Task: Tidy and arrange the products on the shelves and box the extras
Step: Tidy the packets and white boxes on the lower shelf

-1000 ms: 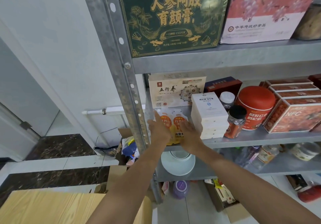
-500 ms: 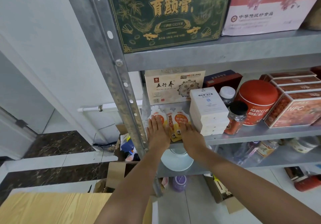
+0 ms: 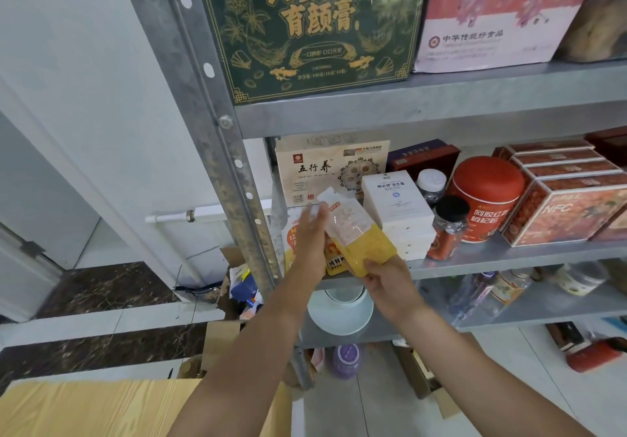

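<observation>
My right hand (image 3: 386, 284) pinches the lower corner of a yellow and white pouch (image 3: 356, 233) and tilts it up above the middle shelf (image 3: 509, 256). My left hand (image 3: 310, 236) reaches in flat, its fingers straight against the pouch's left edge. More orange pouches (image 3: 291, 243) lie under both hands at the shelf's left end. To their right stands a stack of white boxes (image 3: 397, 209).
A steel upright (image 3: 217, 124) runs just left of my left arm. Behind stands a cream box (image 3: 325, 168); to the right are two jars, a red tin (image 3: 485, 195) and orange NFC boxes (image 3: 570, 206). A white plate (image 3: 339, 311) sits on the lower shelf. Open cartons lie on the floor.
Both hands lay flat on the pouches before. Now the right hand has lifted one pouch up by its corner, showing its back, and the left hand has risen beside it.
</observation>
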Tool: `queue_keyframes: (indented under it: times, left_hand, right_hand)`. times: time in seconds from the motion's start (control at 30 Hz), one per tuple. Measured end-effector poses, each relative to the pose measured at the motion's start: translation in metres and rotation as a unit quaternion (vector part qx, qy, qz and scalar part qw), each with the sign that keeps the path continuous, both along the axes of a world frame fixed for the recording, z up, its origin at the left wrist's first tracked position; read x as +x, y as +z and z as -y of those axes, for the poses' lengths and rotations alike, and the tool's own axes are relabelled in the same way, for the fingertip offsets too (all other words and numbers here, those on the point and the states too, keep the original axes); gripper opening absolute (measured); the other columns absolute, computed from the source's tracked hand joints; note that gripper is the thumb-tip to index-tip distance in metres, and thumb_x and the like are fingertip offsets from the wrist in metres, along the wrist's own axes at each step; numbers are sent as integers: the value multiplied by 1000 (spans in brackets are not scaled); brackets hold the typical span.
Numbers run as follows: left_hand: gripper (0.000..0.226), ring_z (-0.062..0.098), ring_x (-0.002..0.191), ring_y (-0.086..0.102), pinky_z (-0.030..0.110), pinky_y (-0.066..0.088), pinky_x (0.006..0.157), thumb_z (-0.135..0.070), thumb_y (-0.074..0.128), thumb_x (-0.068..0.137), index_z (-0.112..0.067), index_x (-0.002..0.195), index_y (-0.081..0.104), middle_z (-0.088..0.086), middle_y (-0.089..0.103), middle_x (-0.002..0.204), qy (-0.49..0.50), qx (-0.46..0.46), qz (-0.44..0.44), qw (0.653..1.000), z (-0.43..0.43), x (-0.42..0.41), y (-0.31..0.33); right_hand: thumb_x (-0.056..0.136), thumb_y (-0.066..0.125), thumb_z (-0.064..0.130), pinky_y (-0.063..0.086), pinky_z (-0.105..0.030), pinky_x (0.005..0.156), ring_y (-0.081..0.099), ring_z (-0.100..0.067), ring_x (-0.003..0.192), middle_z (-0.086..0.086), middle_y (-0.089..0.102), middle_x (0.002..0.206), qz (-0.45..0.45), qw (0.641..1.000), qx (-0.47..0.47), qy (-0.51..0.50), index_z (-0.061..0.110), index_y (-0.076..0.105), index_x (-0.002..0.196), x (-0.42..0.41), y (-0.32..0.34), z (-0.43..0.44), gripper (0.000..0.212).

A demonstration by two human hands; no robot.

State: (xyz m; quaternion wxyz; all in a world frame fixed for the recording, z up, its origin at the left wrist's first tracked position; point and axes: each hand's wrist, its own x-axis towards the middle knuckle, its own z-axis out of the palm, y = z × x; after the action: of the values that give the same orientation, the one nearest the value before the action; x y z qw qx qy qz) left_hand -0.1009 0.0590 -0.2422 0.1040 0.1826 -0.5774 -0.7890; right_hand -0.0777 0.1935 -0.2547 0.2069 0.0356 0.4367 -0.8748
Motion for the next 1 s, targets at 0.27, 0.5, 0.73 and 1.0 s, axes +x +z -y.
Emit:
queue_keyframes:
  times: [0.27, 0.5, 0.73, 1.0]
  left_hand:
    - [26, 29, 100, 65, 49, 50, 96, 0, 42, 101, -13, 96, 65, 9, 69, 100, -27, 87, 41, 995, -5, -4, 33]
    - [21, 25, 108, 58, 48, 46, 102, -2, 49, 99, -12, 101, 67, 3, 64, 102, 20, 63, 104, 992, -13, -7, 44]
    - [68, 29, 131, 47, 50, 38, 111, -44, 59, 94, -19, 150, 30, 7, 46, 145, -28, -62, 119, 991, -18, 8, 42]
    - [27, 21, 82, 63, 36, 53, 76, -9, 49, 101, -6, 126, 57, 6, 66, 93, 47, -61, 134, 988, -11, 9, 43]
  right_hand:
    - [94, 49, -3, 60, -33, 80, 69, -24, 102, -11, 69, 118, 21, 993, -31, 110, 8, 60, 121, -4, 11, -21, 32]
    - [97, 48, 1, 58, -26, 68, 73, -18, 89, -4, 76, 98, -39, 994, 52, 87, 9, 63, 109, 1, 13, -18, 21]
    - [95, 47, -5, 48, -28, 77, 63, -19, 85, -2, 70, 89, -195, 902, 369, -108, 11, 68, 92, 8, 16, -6, 27]
    - [94, 62, 17, 27, -20, 110, 34, -4, 132, 14, 36, 144, -361, 817, 450, 33, 20, 43, 144, 16, 17, 2, 53]
